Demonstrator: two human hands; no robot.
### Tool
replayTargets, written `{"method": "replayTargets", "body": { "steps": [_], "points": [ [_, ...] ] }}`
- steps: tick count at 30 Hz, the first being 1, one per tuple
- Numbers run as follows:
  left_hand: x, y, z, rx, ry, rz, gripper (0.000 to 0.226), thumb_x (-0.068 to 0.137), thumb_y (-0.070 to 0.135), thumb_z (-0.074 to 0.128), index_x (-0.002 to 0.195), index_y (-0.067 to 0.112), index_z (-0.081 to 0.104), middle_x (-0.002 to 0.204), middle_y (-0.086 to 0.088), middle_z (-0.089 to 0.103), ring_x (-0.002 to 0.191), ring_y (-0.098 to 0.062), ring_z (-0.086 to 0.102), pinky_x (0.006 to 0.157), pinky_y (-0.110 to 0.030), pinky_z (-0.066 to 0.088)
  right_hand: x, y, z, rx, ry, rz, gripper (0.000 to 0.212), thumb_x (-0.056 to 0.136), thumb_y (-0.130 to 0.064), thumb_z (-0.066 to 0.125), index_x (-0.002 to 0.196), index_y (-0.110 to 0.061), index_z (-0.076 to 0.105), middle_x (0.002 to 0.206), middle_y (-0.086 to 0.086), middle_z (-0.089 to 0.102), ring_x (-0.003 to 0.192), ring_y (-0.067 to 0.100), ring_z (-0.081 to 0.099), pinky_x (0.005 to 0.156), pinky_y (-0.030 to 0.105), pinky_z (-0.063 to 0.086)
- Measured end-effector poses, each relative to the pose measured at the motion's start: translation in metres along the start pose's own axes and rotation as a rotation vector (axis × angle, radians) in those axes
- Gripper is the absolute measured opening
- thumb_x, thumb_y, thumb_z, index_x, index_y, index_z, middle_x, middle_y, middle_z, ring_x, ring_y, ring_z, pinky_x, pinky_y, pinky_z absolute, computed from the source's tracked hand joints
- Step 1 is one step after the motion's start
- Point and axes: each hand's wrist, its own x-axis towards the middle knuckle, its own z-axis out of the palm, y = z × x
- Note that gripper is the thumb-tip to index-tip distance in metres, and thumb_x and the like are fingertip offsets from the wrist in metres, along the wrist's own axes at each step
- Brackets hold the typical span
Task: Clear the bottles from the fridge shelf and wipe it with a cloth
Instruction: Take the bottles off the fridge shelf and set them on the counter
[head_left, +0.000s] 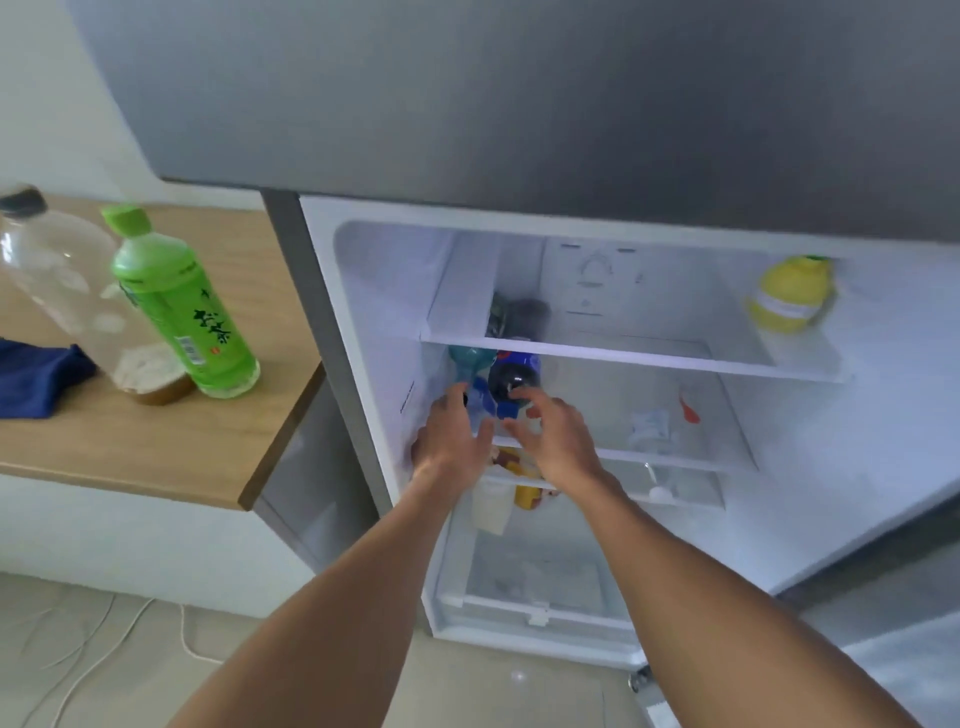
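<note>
Inside the open fridge, a teal bottle (467, 364) and a dark cola bottle (511, 376) with a blue cap stand at the left of the middle glass shelf (670, 457). My left hand (452, 436) reaches in beside the teal bottle with its fingers spread. With thumb and fingers apart, my right hand (553, 434) curls around the cola bottle's cap; I see no firm grip. A green tea bottle (182, 306) and a clear bottle (67, 280) with a black cap stand on the wooden counter (156, 452) to the left. A dark blue cloth (36, 376) lies at the counter's left edge.
A yellow bottle (789, 296) sits in the open door's rack on the right. A dark item (517, 312) stands on the upper shelf. Small packets (652, 423) lie on the middle shelf's right. Yellow and white containers (511, 488) sit below. White cables (104, 639) trail on the floor.
</note>
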Motion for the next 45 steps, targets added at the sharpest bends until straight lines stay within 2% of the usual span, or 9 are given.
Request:
{"method": "replayTargets", "body": {
  "steps": [5,8,14,22,26,32,38,42,45],
  "points": [
    [0.031,-0.009,0.031,0.151,0.094,0.032,0.050,0.106,0.029,0.054,0.152,0.020,0.038,0.132,-0.013,0.061,0.115,-0.035,0.063,0.083,-0.042,0.053,0.020,0.021,0.031,-0.098,0.014,-0.136,0.035,0.091,-0.038,0.070,0.124,-0.032,0.062,0.102,0.007,0.074,0.091,0.031,0.064,0.078,0.040,0.052],
    [0.037,-0.006,0.033,0.017,0.146,-0.045,0.037,0.105,0.029,0.056,0.142,0.024,0.050,0.113,-0.013,0.070,0.106,-0.034,0.067,0.082,-0.040,0.052,0.017,0.021,0.026,-0.095,0.100,-0.094,0.025,0.090,-0.045,0.069,0.110,-0.030,0.066,0.090,0.005,0.071,0.078,0.027,0.063,0.072,0.038,0.053],
    [-0.005,0.003,0.013,-0.189,0.193,-0.079,0.038,0.097,0.032,0.069,0.132,0.024,0.055,0.119,0.001,0.068,0.106,-0.023,0.067,0.084,-0.031,0.051,-0.026,0.010,-0.007,-0.031,0.175,0.085,0.035,0.087,-0.028,0.074,0.114,-0.021,0.053,0.097,0.006,0.060,0.079,0.025,0.062,0.066,0.042,0.056],
    [-0.080,0.020,-0.050,-0.153,0.160,0.198,0.034,0.094,0.024,0.071,0.127,0.021,0.061,0.115,-0.004,0.062,0.062,-0.017,0.068,0.077,-0.040,0.058,-0.080,-0.061,-0.065,-0.175,0.310,0.055,0.032,0.079,-0.020,0.079,0.102,-0.010,0.060,0.091,0.011,0.062,0.067,0.033,0.060,0.053,0.034,0.045],
    [-0.113,0.029,-0.098,-0.064,0.128,0.397,0.034,0.100,0.030,0.067,0.130,0.016,0.056,0.118,-0.005,0.061,0.085,-0.023,0.069,0.074,-0.031,0.054,-0.099,-0.120,-0.099,-0.237,0.377,0.000,0.027,0.084,-0.025,0.075,0.098,-0.010,0.057,0.088,0.010,0.064,0.068,0.035,0.060,0.055,0.033,0.039],
    [-0.165,0.023,-0.205,0.112,0.079,0.401,0.037,0.101,0.044,0.059,0.128,0.020,0.055,0.124,-0.006,0.063,0.102,-0.034,0.067,0.087,-0.048,0.055,-0.148,-0.210,-0.132,-0.450,0.218,0.017,0.030,0.090,-0.041,0.066,0.100,-0.014,0.057,0.100,0.010,0.069,0.087,0.035,0.067,0.063,0.033,0.036],
    [-0.207,-0.012,-0.309,0.358,-0.077,0.510,0.036,0.098,0.045,0.064,0.121,0.018,0.062,0.115,-0.008,0.071,0.097,-0.028,0.069,0.076,-0.037,0.052,-0.190,-0.295,-0.146,-0.430,-0.091,0.146,0.036,0.090,-0.054,0.059,0.102,-0.020,0.059,0.110,0.008,0.069,0.094,0.031,0.063,0.067,0.034,0.041],
    [-0.219,-0.044,-0.385,0.365,-0.005,0.486,0.034,0.099,0.044,0.066,0.118,0.016,0.065,0.113,-0.007,0.073,0.089,-0.019,0.063,0.075,-0.032,0.049,-0.197,-0.374,-0.149,-0.364,-0.093,0.002,0.030,0.089,-0.053,0.061,0.096,-0.024,0.056,0.100,0.001,0.064,0.086,0.024,0.058,0.060,0.033,0.036],
    [-0.214,-0.057,-0.445,0.345,0.087,0.487,0.034,0.096,0.046,0.068,0.114,0.016,0.066,0.112,-0.005,0.074,0.092,-0.022,0.067,0.076,-0.035,0.052,-0.183,-0.423,-0.141,-0.328,-0.050,-0.074,0.028,0.086,-0.053,0.059,0.095,-0.026,0.056,0.102,0.002,0.064,0.094,0.029,0.060,0.071,0.038,0.046]
  ]
}}
